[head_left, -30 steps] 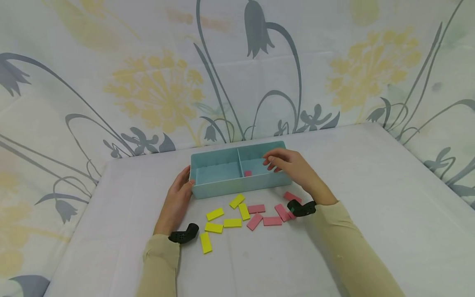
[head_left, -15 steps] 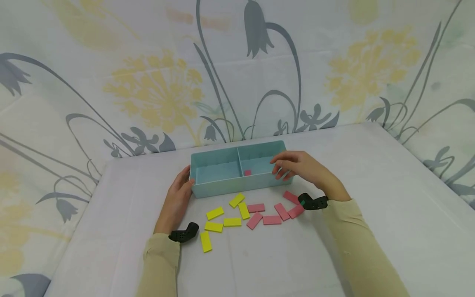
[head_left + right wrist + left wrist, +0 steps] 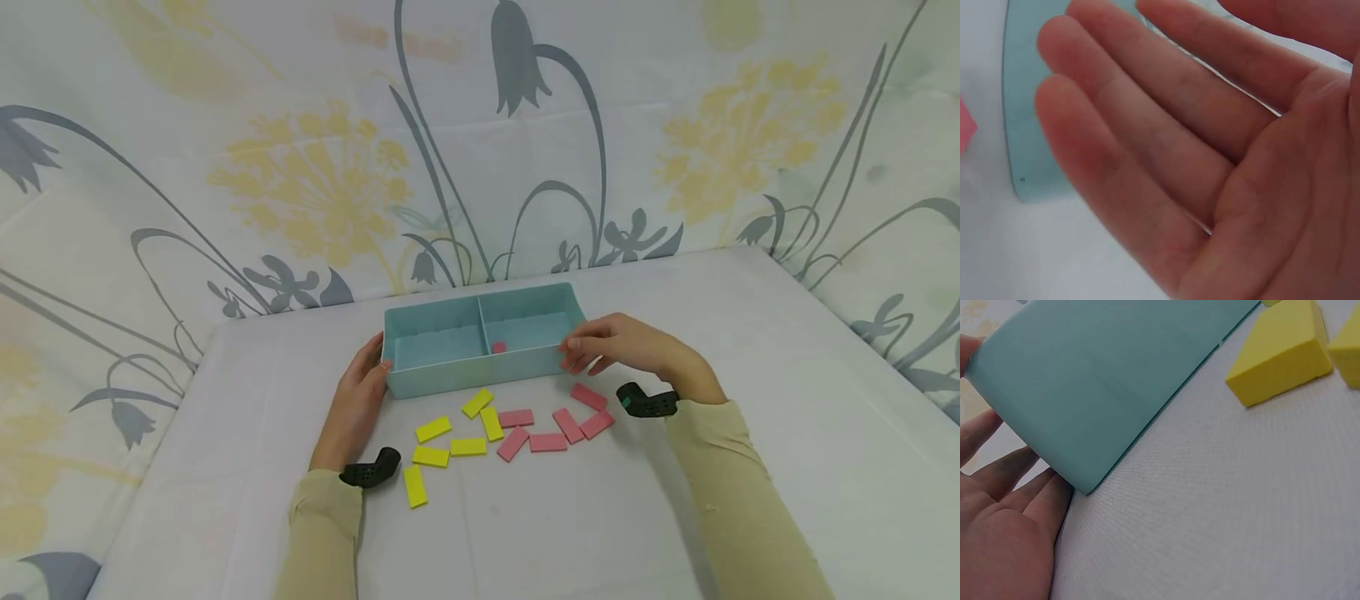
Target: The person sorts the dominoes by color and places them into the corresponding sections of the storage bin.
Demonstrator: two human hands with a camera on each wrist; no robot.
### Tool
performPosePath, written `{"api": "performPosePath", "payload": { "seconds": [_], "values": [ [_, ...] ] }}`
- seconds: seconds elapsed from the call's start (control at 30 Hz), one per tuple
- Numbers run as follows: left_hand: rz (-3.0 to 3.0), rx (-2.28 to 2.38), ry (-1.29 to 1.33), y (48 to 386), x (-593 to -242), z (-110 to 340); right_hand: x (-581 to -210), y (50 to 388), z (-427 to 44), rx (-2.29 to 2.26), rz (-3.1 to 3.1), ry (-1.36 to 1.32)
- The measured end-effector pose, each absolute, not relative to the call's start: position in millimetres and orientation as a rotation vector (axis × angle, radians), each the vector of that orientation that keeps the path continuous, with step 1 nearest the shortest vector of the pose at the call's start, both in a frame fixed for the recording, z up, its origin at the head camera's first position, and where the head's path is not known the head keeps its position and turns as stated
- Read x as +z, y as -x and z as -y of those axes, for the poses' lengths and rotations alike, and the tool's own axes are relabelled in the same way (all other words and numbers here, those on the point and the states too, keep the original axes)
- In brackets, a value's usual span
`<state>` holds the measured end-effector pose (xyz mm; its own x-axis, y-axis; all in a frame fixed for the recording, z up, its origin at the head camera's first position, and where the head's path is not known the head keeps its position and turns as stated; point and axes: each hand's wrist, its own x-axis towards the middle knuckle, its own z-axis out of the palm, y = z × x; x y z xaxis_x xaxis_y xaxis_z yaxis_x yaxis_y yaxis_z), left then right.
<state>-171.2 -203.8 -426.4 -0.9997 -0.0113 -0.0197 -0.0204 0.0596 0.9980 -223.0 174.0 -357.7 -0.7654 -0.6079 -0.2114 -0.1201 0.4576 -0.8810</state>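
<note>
A light blue divided box (image 3: 435, 379) stands toward the back of the table, split by one partition into two compartments. My left hand (image 3: 358, 408) holds its left end, thumb at the front corner and fingers along the end wall (image 3: 1054, 387). My right hand (image 3: 626, 346) is at the front right corner with fingers loosely bent. Its palm and fingers (image 3: 1129, 144) hold nothing in the right wrist view; whether they touch the box I cannot tell. One pink block (image 3: 498, 347) lies in the right compartment, beside the partition. The left compartment's visible floor is bare.
Several yellow blocks (image 3: 468, 447) lie scattered in front of the box on the left. Several pink blocks (image 3: 548, 442) lie to their right, one just below my right hand. Flower-patterned cloth (image 3: 315, 167) rises behind the white tabletop (image 3: 525, 533).
My right hand has moved from over the right compartment, rightward and toward me, to the box's front right corner. The left hand and the blocks stay in place.
</note>
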Motion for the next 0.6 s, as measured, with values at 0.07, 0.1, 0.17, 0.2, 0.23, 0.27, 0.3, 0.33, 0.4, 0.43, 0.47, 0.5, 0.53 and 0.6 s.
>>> {"api": "performPosePath", "payload": {
  "seconds": [0.07,0.1,0.17,0.2,0.23,0.27,0.3,0.33,0.4,0.43,0.47,0.5,0.53,0.6],
  "values": [
    [-2.280,2.151,0.025,171.6,-426.9,203.9,-357.3,221.8,-174.1,-1.234,-2.206,0.591],
    [-2.277,2.152,0.018,171.7,-427.3,204.2,-357.2,221.4,-174.0,-1.210,-2.208,0.587],
    [-2.267,2.160,0.013,171.8,-427.7,203.9,-357.8,220.7,-174.0,-1.159,-2.217,0.583],
    [-2.272,2.155,0.014,171.8,-427.9,204.1,-358.0,220.5,-173.9,-1.133,-2.221,0.589],
    [-2.271,2.155,0.009,171.8,-427.9,204.3,-358.2,220.3,-173.7,-1.106,-2.226,0.597],
    [-2.271,2.155,0.007,171.7,-427.9,204.5,-358.4,220.0,-173.5,-1.076,-2.236,0.599],
    [-2.280,2.152,0.011,171.7,-427.7,204.6,-358.5,219.8,-173.3,-1.047,-2.246,0.607],
    [-2.288,2.148,0.011,171.7,-427.3,204.8,-358.3,219.5,-173.0,-1.023,-2.255,0.611],
    [-2.287,2.153,0.003,171.6,-426.7,205.2,-358.4,219.1,-173.0,-0.981,-2.270,0.617],
    [-2.271,2.170,-0.009,171.8,-426.6,205.3,-358.7,218.9,-173.2,-0.963,-2.278,0.614],
    [-2.268,2.174,-0.014,171.7,-426.3,205.2,-359.1,218.8,-173.4,-0.946,-2.287,0.606],
    [-2.260,2.181,-0.020,171.6,-426.0,205.1,-359.4,218.6,-173.8,-0.929,-2.296,0.597],
    [-2.249,2.187,-0.022,171.4,-425.9,204.9,-359.8,218.4,-174.1,-0.907,-2.309,0.588],
    [-2.228,2.205,-0.024,171.1,-426.2,204.0,-360.9,217.8,-174.6,-0.862,-2.331,0.561]
  ]
}}
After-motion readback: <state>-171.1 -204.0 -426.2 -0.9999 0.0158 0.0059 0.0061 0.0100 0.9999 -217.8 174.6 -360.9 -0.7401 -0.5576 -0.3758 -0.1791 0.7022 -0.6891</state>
